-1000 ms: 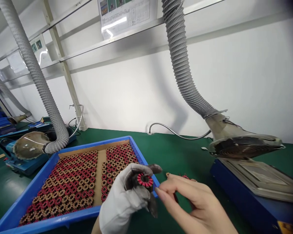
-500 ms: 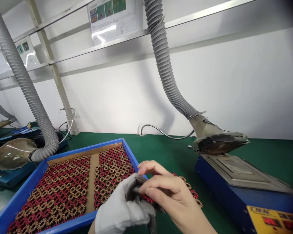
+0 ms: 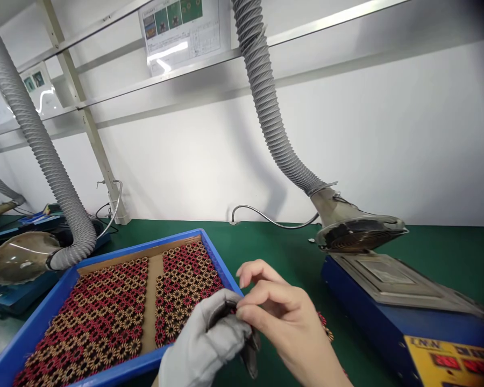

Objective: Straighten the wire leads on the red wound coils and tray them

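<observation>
My left hand (image 3: pixel 210 338) wears a grey-white glove with darker fingertips, its fingers curled closed; anything inside them is hidden. Against its fingertips, my right hand (image 3: pixel 284 317), bare, pinches with thumb and index finger, and what lies in the pinch is too small to make out. Left of the hands is a blue tray (image 3: pixel 221 258) with rows of red and tan ring-shaped coils (image 3: pixel 185 279). More coils (image 3: pixel 326 326) lie on the green table, partly hidden behind my right hand.
To the right stands a blue heating unit (image 3: pixel 358 312) with a metal top plate and red digital displays. A grey duct (image 3: pixel 266 102) ends in a hood (image 3: pixel 358 231) over it. Another duct (image 3: pixel 44 145) and hood (image 3: pixel 24 258) hang at the left, beside the tray.
My right hand has shifted slightly, covering more of the coils on the table. The red coil glimpsed between the hands no longer shows. The view has moved a little.
</observation>
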A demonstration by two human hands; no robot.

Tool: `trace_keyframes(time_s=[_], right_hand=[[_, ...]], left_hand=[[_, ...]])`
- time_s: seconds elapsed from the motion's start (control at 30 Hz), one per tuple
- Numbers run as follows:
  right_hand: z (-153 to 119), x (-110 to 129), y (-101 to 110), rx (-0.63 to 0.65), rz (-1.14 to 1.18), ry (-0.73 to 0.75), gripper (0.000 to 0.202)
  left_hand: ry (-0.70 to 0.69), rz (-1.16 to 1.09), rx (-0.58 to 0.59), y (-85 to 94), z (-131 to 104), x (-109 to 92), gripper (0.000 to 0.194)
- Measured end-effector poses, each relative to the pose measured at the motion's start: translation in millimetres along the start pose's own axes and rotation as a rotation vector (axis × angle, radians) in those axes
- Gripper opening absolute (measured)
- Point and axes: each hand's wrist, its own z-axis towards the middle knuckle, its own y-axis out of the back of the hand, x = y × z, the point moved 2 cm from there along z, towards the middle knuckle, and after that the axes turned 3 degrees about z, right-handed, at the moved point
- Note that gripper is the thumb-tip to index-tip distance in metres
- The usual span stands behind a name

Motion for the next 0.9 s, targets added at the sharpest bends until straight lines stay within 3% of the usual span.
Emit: trace_keyframes(time_s=[0.13, 0.2, 0.3, 0.37, 0.5, 0.63, 0.8, 0.9], right_hand=[[-3, 9, 13, -0.034, -0.024, 0.109, 0.024], [-3, 11, 19, 0.105, -0.069, 0.078, 0.016], [-3, 12, 21, 0.336, -0.2, -0.001, 0.016], [-2, 12, 20, 0.365, -0.204, 0.008, 0.018], [0, 10, 13, 0.264, -0.186, 0.037, 0.026], [-4, 14, 5, 0.141, -0.218, 0.103, 0.027], [-12, 22, -2, -0.022, -0.513, 0.355, 0.016], [-13, 21, -3, -0.006, -0.607, 0.309, 0.021]], left_hand=[[-0.026, 0.059, 0.076, 2.1, 1, -2, 0.024], [-0.026, 0.001, 0.134, 3.9, 2, -1, 0.026], [-0.031, -0.071, 0.125, 7.6, 3, 2, 0.032], [-0.033, -0.074, 0.105, 8.2, 4, 3, 0.034], [-0.005, -0.055, 0.126, 3.1, 7, 4, 0.034], [-0.008, 0.004, 0.074, -1.3, 9, 8, 0.03], [-0.208, 0.266, -0.088, -0.8, 5, 5, 0.012], [-0.388, 0.509, -0.267, -1.1, 0, -1, 0.009]])
